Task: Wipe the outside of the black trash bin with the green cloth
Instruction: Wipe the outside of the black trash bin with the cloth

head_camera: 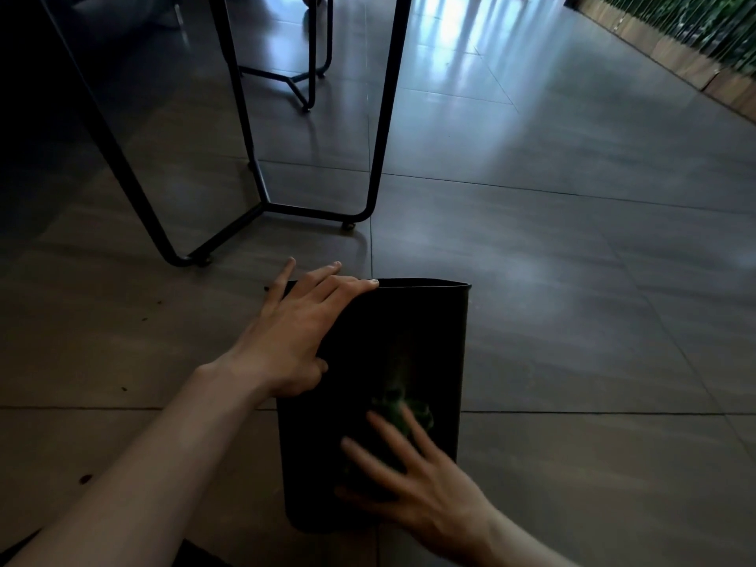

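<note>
The black trash bin (409, 341) lies on its side on the tiled floor, its open rim pointing away from me. My left hand (294, 333) rests flat on the bin's upper left edge, fingers spread toward the rim. My right hand (413, 480) is blurred and presses the green cloth (403, 411) against the bin's upward-facing side near its base. The cloth shows only partly under my fingers.
A black metal table frame (262, 198) stands on the floor just beyond the bin to the left, with a second frame (311, 75) behind it. Grey floor tiles (572, 280) stretch to the right. A wooden planter edge with greenery (695, 59) runs along the far right.
</note>
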`<act>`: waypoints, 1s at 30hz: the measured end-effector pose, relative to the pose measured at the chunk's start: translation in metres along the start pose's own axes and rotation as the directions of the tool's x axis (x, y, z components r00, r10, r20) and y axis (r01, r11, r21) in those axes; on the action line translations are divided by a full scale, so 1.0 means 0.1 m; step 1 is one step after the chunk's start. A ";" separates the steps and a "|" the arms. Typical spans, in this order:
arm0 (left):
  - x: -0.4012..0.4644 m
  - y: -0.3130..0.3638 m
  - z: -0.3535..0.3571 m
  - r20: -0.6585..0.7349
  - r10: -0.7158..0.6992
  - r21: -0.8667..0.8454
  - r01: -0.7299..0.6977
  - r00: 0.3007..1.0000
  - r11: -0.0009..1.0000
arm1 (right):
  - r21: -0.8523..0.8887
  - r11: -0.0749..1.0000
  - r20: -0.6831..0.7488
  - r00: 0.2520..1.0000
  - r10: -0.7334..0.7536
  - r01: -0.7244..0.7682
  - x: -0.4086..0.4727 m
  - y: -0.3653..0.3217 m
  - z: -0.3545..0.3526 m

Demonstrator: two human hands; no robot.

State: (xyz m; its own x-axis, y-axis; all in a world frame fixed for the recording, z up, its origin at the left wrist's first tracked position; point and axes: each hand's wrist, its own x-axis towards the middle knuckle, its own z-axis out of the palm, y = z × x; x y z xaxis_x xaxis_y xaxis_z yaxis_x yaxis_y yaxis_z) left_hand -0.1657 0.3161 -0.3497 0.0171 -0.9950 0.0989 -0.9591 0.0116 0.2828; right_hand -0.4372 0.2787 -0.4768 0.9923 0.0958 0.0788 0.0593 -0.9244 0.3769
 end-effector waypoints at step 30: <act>-0.03 0.06 -0.03 -0.037 0.037 -0.010 -0.038 0.999 0.999 | 0.264 0.803 -0.214 0.779 0.589 -0.534 0.71 0.72 -0.41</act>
State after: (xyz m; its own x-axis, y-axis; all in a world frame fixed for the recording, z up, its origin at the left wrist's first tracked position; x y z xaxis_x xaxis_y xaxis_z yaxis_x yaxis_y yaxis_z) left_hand -0.1705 0.3195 -0.3460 -0.0083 -0.9895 0.1443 -0.9563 0.0500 0.2880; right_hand -0.3669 0.2341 -0.4059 0.7850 -0.3903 0.4810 -0.4535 -0.8911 0.0171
